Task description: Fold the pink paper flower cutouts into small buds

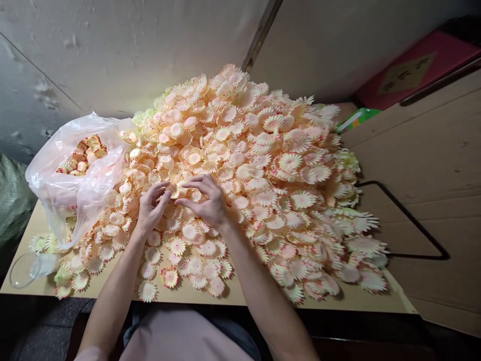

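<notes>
Fingers of the left hand (pixel 150 208) curl half closed, thumb near the tips, can't tell if they pinch anything; those of the right hand (pixel 208 203) are spread wider, thumb apart, nothing seen held. Thin cream-and-pink flower-shaped piece (pixel 173 192) with toothed rim shows between them, over the heap of similar pieces (pixel 263 150), left of centre on the tan table (pixel 356 302). Best handling, I'd judge: light fingertip hold on the rim, one piece at a time, as overlapping teeth could snag and bend; forearms high so loose pieces aren't swept off the near edge. Around: whitish see-through plastic bag (pixel 41 155) at the left edge, curled red-edged pieces (pixel 88 153) inside, slack film in the way on that side; clear round-rimmed cup (pixel 24 287) by the near-left corner; black bent rod (pixel 417 256) and brown cardboard (pixel 432 190) crowding the right edge; pale wall (pixel 131 50) behind.
</notes>
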`<state>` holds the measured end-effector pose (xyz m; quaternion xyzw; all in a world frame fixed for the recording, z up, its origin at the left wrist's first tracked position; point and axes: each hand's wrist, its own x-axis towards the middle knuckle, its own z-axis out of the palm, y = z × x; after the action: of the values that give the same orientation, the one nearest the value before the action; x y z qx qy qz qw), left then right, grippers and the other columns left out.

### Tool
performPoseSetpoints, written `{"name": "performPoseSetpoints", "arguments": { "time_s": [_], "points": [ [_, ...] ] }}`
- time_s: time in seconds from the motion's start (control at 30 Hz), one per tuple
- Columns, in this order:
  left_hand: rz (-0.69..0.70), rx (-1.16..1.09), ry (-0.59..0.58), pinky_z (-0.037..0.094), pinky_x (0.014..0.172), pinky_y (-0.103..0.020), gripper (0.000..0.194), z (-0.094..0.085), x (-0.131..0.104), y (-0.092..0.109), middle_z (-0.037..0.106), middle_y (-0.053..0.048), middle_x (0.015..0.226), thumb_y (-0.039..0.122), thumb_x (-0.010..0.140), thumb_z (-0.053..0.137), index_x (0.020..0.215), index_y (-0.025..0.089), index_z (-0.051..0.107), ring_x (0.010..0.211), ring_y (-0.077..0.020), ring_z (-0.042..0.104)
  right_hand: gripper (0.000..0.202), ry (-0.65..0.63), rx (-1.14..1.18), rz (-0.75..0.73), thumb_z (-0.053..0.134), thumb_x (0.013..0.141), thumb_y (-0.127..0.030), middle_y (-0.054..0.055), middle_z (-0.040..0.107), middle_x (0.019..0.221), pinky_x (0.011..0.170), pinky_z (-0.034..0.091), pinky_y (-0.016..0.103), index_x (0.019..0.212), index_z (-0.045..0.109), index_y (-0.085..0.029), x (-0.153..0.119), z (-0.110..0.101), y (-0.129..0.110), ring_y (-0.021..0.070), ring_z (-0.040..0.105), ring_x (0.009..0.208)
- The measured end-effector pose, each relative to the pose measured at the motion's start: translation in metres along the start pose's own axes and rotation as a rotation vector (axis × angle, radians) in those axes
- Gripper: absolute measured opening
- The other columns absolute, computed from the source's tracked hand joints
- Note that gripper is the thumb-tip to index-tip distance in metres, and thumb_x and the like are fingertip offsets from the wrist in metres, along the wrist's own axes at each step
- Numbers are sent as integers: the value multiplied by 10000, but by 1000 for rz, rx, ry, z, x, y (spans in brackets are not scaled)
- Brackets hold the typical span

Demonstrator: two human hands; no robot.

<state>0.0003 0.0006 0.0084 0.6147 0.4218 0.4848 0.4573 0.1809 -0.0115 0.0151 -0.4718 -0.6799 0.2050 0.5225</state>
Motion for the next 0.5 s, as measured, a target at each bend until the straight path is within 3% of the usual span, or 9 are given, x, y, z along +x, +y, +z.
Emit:
{"name": "performPoseSetpoints", "arguments": {
  "time_s": [0.07, 0.2, 0.33, 0.5],
  "points": [
    [7, -62, -48, 601, 717, -266, 367, 0, -1, 2, 704, -68, 933, 416, 873, 608, 1155, 182, 630, 803, -147, 687, 180, -69, -1, -60, 755, 778, -312, 54, 664, 952, 851, 501, 421, 950, 720, -270, 0, 2, 1, 234, 561, 945],
    [21, -179, -90, 614, 790, -333, 427, 0, -1, 1, 717, -96, 1003, 413, 863, 627, 1222, 182, 610, 861, -175, 705, 84, -46, 39, -60, 632, 885, -255, 46, 698, 879, 814, 503, 388, 912, 710, -240, -1, 6, 2, 206, 589, 882],
    [71, -107, -70, 614, 761, -307, 336, -1, 1, -3, 717, -97, 994, 361, 816, 694, 1099, 179, 696, 836, -171, 705, 90, -52, 130, 3, 628, 887, -257, 51, 691, 873, 744, 504, 341, 921, 696, -210, -2, 7, 1, 184, 600, 835],
    [153, -69, -26, 601, 776, -270, 202, -3, 1, -3, 697, -108, 1081, 290, 766, 751, 939, 185, 749, 1009, -207, 676, 110, -109, 274, 56, 666, 858, -308, 49, 696, 900, 747, 512, 330, 886, 704, -208, -4, 8, -3, 176, 616, 844]
  ]
}}
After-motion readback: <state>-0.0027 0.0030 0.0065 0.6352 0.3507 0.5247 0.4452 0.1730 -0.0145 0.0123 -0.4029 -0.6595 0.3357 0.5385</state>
